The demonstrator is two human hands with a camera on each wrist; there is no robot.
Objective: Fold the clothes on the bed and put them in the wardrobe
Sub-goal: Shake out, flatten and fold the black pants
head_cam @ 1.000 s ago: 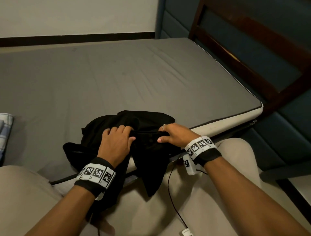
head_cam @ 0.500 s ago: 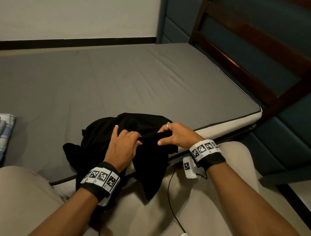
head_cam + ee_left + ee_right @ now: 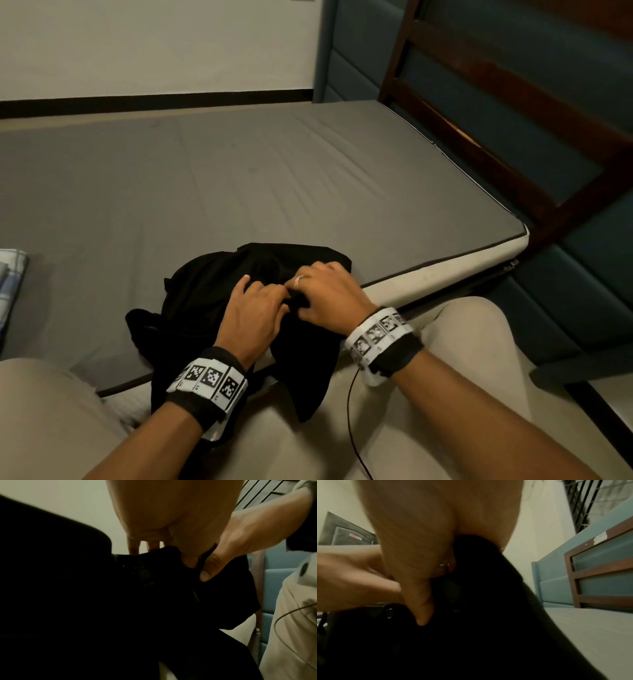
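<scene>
A crumpled black garment lies on the near edge of the grey mattress, and part of it hangs over the side toward my knees. My left hand rests on top of it with fingers curled into the cloth. My right hand, with a ring on one finger, pinches the same fold right beside the left. In the left wrist view both thumbs meet on the black fabric. In the right wrist view my thumb presses on the black cloth, near a small round button.
A folded blue checked cloth sits at the left edge of the bed. A dark wooden bed frame and teal padded panels stand along the right. My beige trouser legs are against the bed's near side. A thin black cable hangs between my knees.
My two hands have drawn together on the black garment until their fingers nearly touch. The view has tilted down a little.
</scene>
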